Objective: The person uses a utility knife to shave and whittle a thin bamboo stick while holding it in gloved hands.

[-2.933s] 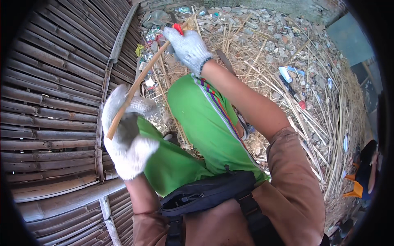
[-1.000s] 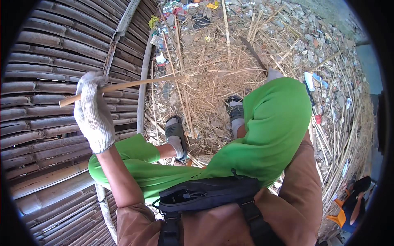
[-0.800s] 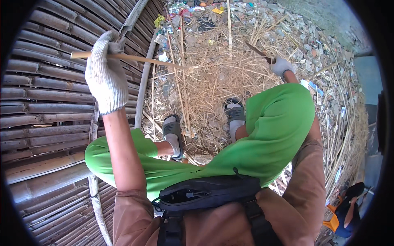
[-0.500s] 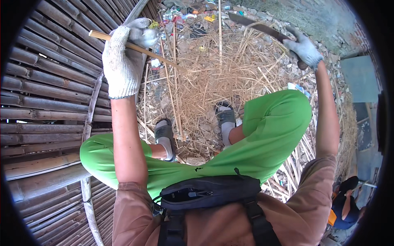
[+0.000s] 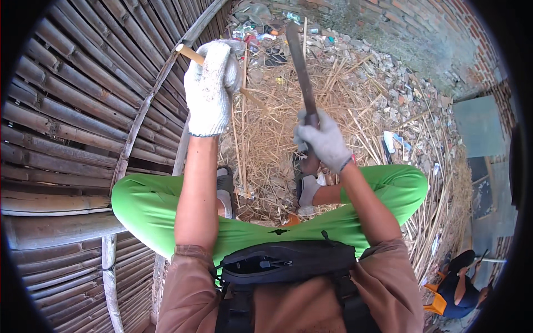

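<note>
Through the head view I have a slim, pale bamboo stick in front of me, passing through the left hand: its cut end sticks out beyond that hand on the left, and its thinner end slants down to the right, toward the gap between the two hands. The left hand, in a white knitted glove, is curled closed around the stick; I cannot tell just how its fingertips sit. To its right and a little nearer the body, the right hand, in a greyish-white glove, is wrapped around the handle of a long dark knife. The blade rises from the right hand, pointing away from the body and tipped slightly left, and I see it apart from the stick. Below and between the hands I see a mat of straw-coloured shavings, with rubble and litter past the hands. On the near side of both hands are the green trousers, knees spread wide, and a black waist bag. Left of the left hand stands a wall of bamboo slats. Right of the right hand lie long pale strips; well beyond it, I make out a brick wall and, far to the lower right, another person beside an orange chair.
</note>
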Motion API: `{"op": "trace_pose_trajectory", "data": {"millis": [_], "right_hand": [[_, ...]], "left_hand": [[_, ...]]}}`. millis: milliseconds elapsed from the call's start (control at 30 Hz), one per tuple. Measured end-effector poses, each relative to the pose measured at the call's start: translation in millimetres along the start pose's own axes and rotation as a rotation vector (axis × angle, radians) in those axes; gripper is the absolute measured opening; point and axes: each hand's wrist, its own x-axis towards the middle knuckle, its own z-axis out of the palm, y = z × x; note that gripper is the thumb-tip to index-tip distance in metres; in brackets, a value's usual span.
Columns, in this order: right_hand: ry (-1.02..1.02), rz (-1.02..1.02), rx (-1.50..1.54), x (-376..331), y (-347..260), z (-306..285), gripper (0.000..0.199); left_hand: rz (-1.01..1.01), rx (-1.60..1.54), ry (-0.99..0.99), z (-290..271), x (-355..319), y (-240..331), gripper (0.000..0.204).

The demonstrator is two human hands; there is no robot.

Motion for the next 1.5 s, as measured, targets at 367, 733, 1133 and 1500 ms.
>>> {"op": "trace_pose_trajectory", "data": {"millis": [367,733,1133,1500], "right_hand": [[-0.018,-0.228,-0.846,-17,86,17,0.044],[-0.011,0.005,-0.878,-21,123,6,0.044],[0.068,-0.058,-0.790,-12,147,21,0.045],[0.056,0.132,-1.019,0,156,0,0.044]], "left_hand": [[0.019,-0.138,-0.016,-11,-11,4,0.028],[0.073,-0.228,-0.132,-25,-1,-2,0.021],[0.147,-0.066,0.130,6,-12,-1,0.030],[0.151,-0.125,0.016,1,-9,0,0.031]]}}
